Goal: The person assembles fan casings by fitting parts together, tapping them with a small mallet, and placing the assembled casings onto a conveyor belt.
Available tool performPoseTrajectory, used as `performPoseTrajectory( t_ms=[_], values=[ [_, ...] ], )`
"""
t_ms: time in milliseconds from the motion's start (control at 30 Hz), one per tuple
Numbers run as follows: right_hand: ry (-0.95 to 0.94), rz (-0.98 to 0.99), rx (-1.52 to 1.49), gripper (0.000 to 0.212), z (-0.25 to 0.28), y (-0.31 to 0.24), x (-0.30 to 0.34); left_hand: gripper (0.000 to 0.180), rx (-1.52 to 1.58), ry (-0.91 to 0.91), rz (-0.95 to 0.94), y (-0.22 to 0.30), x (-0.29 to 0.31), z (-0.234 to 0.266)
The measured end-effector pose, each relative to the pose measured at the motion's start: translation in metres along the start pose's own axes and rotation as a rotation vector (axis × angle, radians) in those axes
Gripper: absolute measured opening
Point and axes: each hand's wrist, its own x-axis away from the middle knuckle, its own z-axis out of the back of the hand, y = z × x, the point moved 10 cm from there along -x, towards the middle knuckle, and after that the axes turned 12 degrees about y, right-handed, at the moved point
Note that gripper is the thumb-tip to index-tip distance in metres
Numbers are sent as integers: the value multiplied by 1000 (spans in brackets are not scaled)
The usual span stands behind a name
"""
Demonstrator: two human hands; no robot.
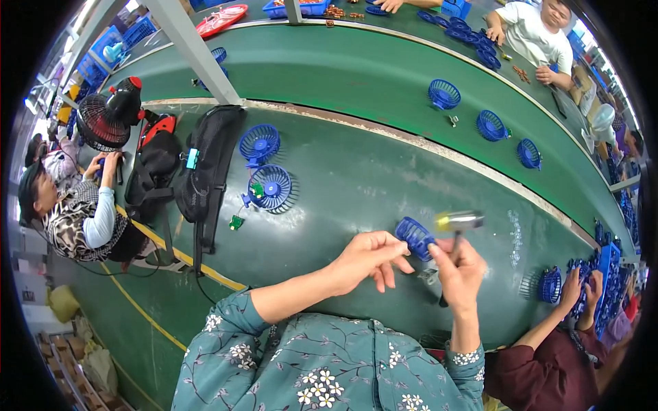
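A small mallet (pixel 460 220) with a yellow-and-dark head, blurred by motion, is in my right hand (pixel 458 274). Its handle passes down behind the palm. The right thumb also presses the edge of a blue plastic fan cage (pixel 414 238), tilted on its side above the table. Beside the cage's near edge, my left hand (pixel 373 260) has its thumb and index finger close together, the others loosely curled. Whatever small thing it pinches is too small to make out. A small metal piece (pixel 429 275) shows below the right hand, partly hidden.
Two blue fan cages (pixel 260 144) (pixel 271 188) and a green circuit board (pixel 236 222) lie left on the green table (pixel 343 185). Black bags (pixel 209 164) rest beside them. A conveyor (pixel 384 89) beyond carries more cages (pixel 444 94). Co-workers (pixel 75 212) (pixel 555 349) sit at both sides.
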Motion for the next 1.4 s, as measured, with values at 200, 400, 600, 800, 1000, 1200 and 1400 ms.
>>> performPoseTrajectory(
  t_ms=[200,400,600,800,1000,1200,1400],
  values=[
    [-4,-929,-319,13,0,84,20,30,-858,128,-903,41,30,-35],
    [-188,-605,270,29,1,111,18,36,-1321,185,-1354,22,33,-58],
    [-38,-363,247,32,38,74,12,31,-1337,199,-1387,22,34,-62],
    [275,25,427,26,74,8,37,31,-1311,175,-1410,21,35,-68],
    [39,-368,423,27,67,87,59,31,-1389,172,-1390,23,42,-60],
    [315,-578,548,22,147,149,34,25,-1273,117,-1268,44,51,-55],
    [297,-445,722,21,147,167,-9,26,-1200,168,-1245,51,50,-52]
  ],
)
